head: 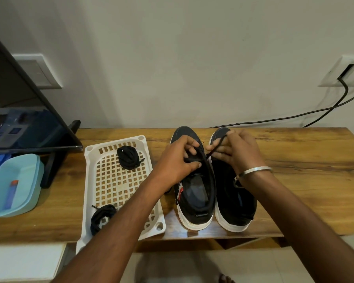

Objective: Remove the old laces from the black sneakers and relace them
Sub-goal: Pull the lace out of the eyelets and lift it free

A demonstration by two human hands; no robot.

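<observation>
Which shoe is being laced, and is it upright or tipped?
Left shoe, upright: white sole on the table. Both hands, left hand and right hand, hold its lace.

Both forearms are reaching up from the bottom of the frame toward its middle. The left hand [177, 158] is curling its fingers closed, thumb pressing underneath. The right hand [236, 152] is pinching with bent fingers, wrist angling inward.
</observation>
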